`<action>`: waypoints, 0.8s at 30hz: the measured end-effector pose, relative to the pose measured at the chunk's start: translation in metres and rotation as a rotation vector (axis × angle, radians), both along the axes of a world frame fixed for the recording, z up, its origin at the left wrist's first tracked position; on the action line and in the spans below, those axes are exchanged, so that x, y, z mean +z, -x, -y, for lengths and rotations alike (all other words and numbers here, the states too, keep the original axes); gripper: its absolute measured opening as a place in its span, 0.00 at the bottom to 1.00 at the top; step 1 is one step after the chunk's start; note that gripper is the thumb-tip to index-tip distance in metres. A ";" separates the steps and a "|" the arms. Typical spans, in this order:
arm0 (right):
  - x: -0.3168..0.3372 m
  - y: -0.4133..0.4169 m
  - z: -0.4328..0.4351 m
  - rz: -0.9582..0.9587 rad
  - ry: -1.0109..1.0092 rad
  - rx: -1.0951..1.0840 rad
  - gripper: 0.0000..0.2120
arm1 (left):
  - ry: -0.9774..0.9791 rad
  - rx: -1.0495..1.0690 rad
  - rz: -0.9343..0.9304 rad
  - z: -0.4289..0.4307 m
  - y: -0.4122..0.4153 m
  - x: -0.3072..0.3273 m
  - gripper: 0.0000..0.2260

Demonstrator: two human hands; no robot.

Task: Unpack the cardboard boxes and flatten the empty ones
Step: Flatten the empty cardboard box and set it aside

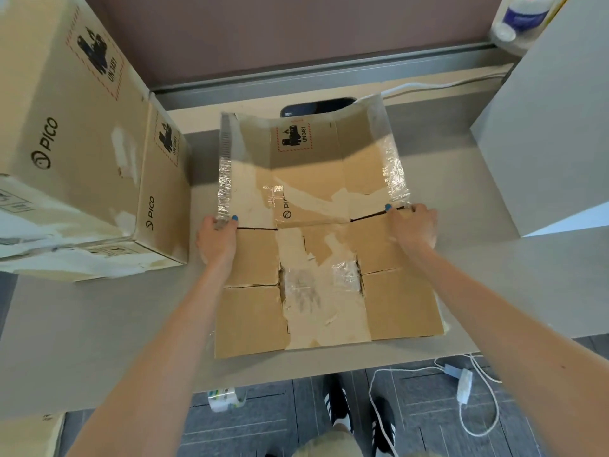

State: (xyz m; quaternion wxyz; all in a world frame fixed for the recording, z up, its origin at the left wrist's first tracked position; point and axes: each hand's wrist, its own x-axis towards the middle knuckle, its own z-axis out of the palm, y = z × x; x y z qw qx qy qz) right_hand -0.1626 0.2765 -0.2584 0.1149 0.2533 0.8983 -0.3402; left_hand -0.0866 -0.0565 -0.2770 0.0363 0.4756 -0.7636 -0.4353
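Note:
A flattened brown cardboard box lies on the grey desk in front of me, its near flaps spread flat and its far half tilted up. Torn tape and peeled paper cover its middle. My left hand grips the box's left edge at the fold, fingers wrapped over taped cardboard. At the right edge of the same fold my right hand holds the box. A second, whole box marked PICO stands at the left of the desk, still in its box shape.
A grey cabinet side rises at the right. A dark phone-like object lies behind the raised cardboard. A roll in plastic wrap sits at the back right. White cables and an adapter lie on the floor by my shoes.

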 end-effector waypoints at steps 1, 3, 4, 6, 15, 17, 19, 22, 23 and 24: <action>0.002 0.003 0.000 0.010 0.043 -0.021 0.23 | -0.012 0.005 -0.017 -0.002 0.001 0.003 0.16; 0.003 0.007 -0.001 0.000 0.099 -0.040 0.17 | -0.042 0.005 -0.039 -0.008 0.001 0.009 0.14; 0.003 0.008 -0.001 -0.015 0.109 -0.036 0.14 | -0.050 0.000 -0.056 -0.012 0.001 0.013 0.14; 0.005 0.009 -0.002 -0.055 0.112 -0.017 0.11 | -0.036 -0.025 -0.089 -0.017 0.001 0.019 0.15; 0.024 -0.020 -0.018 -0.271 0.116 0.114 0.05 | -0.008 0.005 -0.258 -0.043 -0.032 0.034 0.10; 0.029 -0.032 -0.027 -0.310 0.143 0.133 0.05 | 0.012 -0.002 -0.297 -0.054 -0.049 0.041 0.10; 0.033 -0.044 -0.038 -0.344 0.194 0.138 0.05 | 0.048 0.002 -0.319 -0.068 -0.069 0.051 0.11; 0.044 -0.066 -0.057 -0.400 0.268 0.173 0.05 | 0.109 0.051 -0.311 -0.097 -0.106 0.073 0.11; 0.050 -0.075 -0.065 -0.414 0.278 0.191 0.05 | 0.127 0.065 -0.313 -0.107 -0.119 0.080 0.12; 0.057 -0.085 -0.072 -0.414 0.283 0.210 0.05 | 0.142 0.083 -0.320 -0.118 -0.134 0.088 0.12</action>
